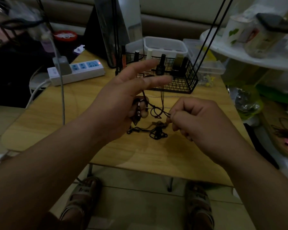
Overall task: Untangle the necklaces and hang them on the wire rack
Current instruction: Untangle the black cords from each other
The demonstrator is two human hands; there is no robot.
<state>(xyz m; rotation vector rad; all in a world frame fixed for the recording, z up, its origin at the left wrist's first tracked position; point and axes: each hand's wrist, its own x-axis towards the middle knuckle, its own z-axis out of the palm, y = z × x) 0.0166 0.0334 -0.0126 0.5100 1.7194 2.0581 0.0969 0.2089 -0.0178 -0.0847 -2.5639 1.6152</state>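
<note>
A dark red cord necklace (155,110) with a pointed pendant (137,117) stretches between my hands above the wooden table (140,155). My left hand (123,100) holds the pendant end with its lower fingers curled, while the index and middle fingers stick out straight with the cord looped over them. My right hand (196,120) pinches the cord's other end. A tangle of black and brown cords (156,131) lies on the table below. A thin silver chain (170,96) lies behind. The black wire rack (186,83) stands at the back.
The rack holds nail polish bottles (160,67). A white power strip (76,71) with cables sits at the back left. Clear plastic boxes (165,45) stand behind the rack. A white shelf (256,52) with jars is at the right. My sandalled feet (83,196) show under the table.
</note>
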